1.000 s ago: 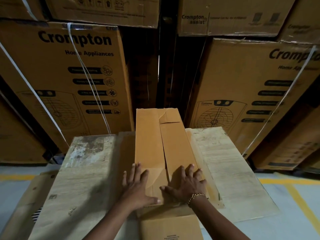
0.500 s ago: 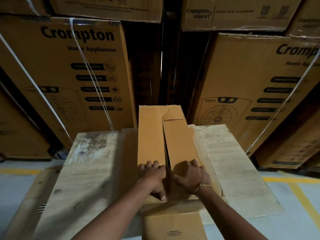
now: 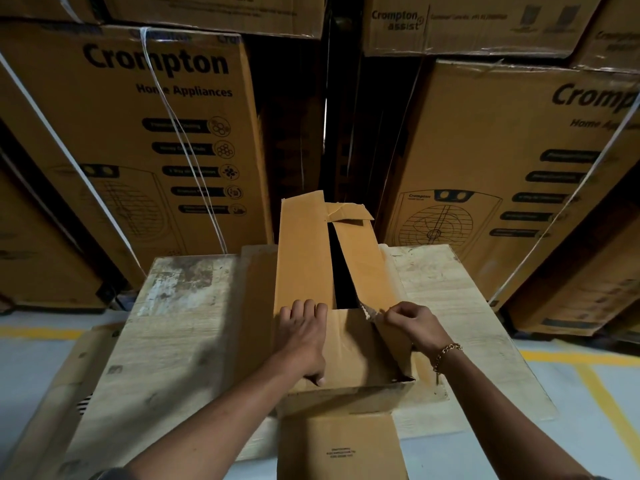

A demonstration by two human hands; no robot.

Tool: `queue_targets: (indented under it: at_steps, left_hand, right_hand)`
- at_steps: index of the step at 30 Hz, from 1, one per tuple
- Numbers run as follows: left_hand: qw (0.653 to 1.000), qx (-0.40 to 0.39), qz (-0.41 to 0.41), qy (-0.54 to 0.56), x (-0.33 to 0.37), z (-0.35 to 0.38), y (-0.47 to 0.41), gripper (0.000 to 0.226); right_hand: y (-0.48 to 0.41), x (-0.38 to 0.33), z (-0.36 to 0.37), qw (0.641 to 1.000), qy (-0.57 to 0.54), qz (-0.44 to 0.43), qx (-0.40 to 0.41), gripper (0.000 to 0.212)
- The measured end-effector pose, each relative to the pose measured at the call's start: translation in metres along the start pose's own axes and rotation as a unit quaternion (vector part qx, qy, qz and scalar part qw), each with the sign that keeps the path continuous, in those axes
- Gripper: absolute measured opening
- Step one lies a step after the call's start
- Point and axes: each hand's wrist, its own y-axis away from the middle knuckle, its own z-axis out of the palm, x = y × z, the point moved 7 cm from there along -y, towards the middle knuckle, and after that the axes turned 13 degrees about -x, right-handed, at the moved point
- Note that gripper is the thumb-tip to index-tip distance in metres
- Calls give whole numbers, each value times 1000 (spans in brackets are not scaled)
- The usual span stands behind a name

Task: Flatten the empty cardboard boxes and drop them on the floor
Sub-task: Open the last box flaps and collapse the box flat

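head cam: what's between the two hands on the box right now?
Head view: only the near end flap of the cardboard box, bare cardboard, lies between left hand and right hand. The dark slit between the top flaps starts just beyond.

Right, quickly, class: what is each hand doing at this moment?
Left hand: bent fingers on the left flap of the cardboard box; grip cannot be told.
Right hand: closed, pinching the right flap by its edge.

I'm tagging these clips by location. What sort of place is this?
Most likely a warehouse or stockroom: tall stacks of strapped Crompton appliance cartons, yellow lines painted on the floor, and an empty box on a worn wooden table.
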Motion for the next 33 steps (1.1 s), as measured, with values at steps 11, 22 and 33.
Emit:
queue_targets:
  at_steps: [11, 22, 33]
  left_hand:
    - [929, 360, 36, 73, 34, 33, 135, 45]
    - [981, 145, -44, 123, 50, 100, 158, 47]
    - [958, -46, -154, 236, 0, 98, 60, 144]
  right_hand:
    - [3, -4, 0, 996, 25, -12, -79, 40]
    - [5, 23, 63, 923, 370, 3, -105, 113]
    - [31, 19, 70, 829, 547, 51, -101, 79]
